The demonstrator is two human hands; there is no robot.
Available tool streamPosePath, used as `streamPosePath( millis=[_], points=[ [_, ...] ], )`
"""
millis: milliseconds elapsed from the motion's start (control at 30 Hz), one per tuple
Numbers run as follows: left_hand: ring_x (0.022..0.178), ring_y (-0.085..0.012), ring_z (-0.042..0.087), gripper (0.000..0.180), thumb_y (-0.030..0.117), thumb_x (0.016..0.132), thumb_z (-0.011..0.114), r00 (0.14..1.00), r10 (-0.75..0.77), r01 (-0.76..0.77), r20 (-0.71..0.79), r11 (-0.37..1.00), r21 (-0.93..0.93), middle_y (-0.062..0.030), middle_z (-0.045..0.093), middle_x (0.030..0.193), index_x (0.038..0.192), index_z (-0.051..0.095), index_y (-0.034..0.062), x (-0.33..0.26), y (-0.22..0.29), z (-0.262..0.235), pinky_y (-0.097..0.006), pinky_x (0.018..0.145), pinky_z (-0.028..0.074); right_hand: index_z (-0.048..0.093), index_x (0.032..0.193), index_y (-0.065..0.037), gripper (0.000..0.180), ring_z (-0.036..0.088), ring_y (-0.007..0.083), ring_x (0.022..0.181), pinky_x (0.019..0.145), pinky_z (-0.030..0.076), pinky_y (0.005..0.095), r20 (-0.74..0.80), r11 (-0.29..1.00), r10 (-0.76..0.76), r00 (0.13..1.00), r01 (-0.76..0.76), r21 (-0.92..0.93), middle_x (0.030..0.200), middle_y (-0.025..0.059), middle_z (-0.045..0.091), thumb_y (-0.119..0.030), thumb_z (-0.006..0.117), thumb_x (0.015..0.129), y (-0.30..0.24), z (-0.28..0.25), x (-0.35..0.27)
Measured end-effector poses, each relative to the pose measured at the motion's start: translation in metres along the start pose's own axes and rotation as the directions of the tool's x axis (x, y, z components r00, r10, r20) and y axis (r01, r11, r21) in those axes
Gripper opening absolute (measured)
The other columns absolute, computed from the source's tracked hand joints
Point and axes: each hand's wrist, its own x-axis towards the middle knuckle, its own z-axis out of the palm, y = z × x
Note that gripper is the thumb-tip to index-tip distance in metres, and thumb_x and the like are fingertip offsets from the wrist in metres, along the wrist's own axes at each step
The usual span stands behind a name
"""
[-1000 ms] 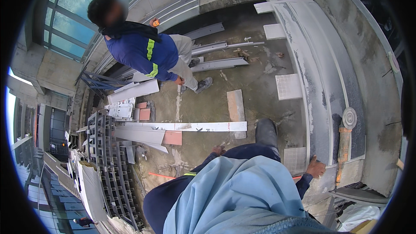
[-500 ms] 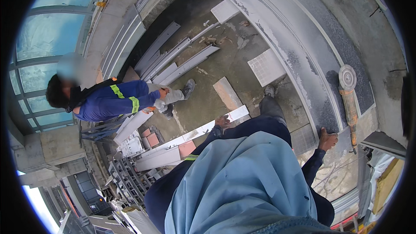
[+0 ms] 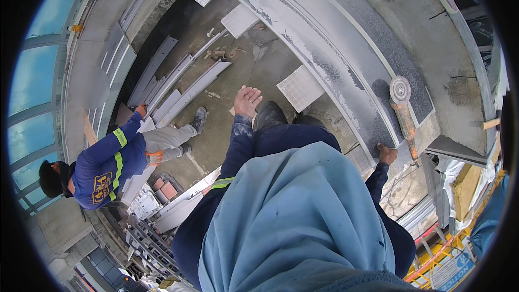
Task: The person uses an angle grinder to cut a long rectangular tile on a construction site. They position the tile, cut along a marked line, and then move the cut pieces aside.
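Observation:
My left hand (image 3: 247, 101) is raised over the floor in front of my knees, palm up and fingers stretched out, with nothing in it. My right hand (image 3: 387, 154) is closed over the near end of a dark grey stone slab (image 3: 381, 134) on the long ledge at my right; some of its fingers are hidden. Just beyond that hand lies an angle grinder (image 3: 403, 109) with a round pale disc and a worn orange body. A square white tile (image 3: 300, 87) rests on the floor between my left hand and the ledge.
At the left a co-worker (image 3: 111, 167) in a blue jacket with yellow bands bends toward long grey panels (image 3: 192, 91). Reddish blocks (image 3: 166, 187) and a stack of metal frames (image 3: 148, 246) are at the lower left. A concrete wall (image 3: 448, 59) runs along the right.
My left hand has left the long white strip and risen, turning palm up. The co-worker has bent down and reached toward the panels. My right hand stays at the slab's end; the view has shifted.

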Motion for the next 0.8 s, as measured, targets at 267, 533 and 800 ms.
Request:
streamPosePath(
  millis=[267, 533, 800],
  points=[
    [0.120, -0.0361, 0.055, 0.063, 0.038, 0.088, 0.072, 0.977, -0.093, 0.059, 0.192, 0.983, 0.175, -0.0198, 0.053, 0.128, 0.132, 0.045, 0.0007, 0.104, 0.036, 0.124, -0.055, 0.098, 0.049, 0.048, 0.124, 0.000, 0.083, 0.054, 0.0468, 0.118, 0.096, 0.047, 0.0563, -0.151, 0.992, 0.123, 0.981, -0.125, -0.004, 0.125, 0.0269, 0.052, -0.047, 0.085, 0.067, -0.013, 0.009, -0.033],
    [0.137, -0.0336, 0.041, 0.073, 0.048, 0.089, 0.071, 0.943, -0.230, 0.181, 0.239, 0.961, 0.211, -0.0152, 0.044, 0.144, 0.139, 0.045, 0.0030, 0.211, 0.033, 0.183, -0.059, 0.116, 0.030, 0.050, 0.117, 0.011, 0.057, 0.062, 0.0320, 0.096, 0.086, 0.051, 0.0443, -0.147, 0.557, 0.337, 0.930, -0.071, 0.828, 0.102, 0.0212, 0.060, -0.029, 0.074, 0.083, -0.061, 0.066, -0.158],
    [0.133, -0.0321, 0.046, 0.043, 0.037, 0.099, 0.062, 0.927, -0.337, 0.281, 0.162, 0.914, 0.293, -0.0075, 0.054, 0.139, 0.136, 0.056, 0.0166, 0.255, 0.034, 0.197, -0.061, 0.112, 0.034, 0.055, 0.130, -0.005, 0.059, 0.063, 0.0358, 0.106, 0.082, 0.052, 0.0502, 0.375, -0.377, 0.243, 0.895, -0.269, 0.886, 0.119, 0.0221, 0.060, -0.045, 0.072, 0.089, -0.125, 0.126, -0.148]
  ],
)
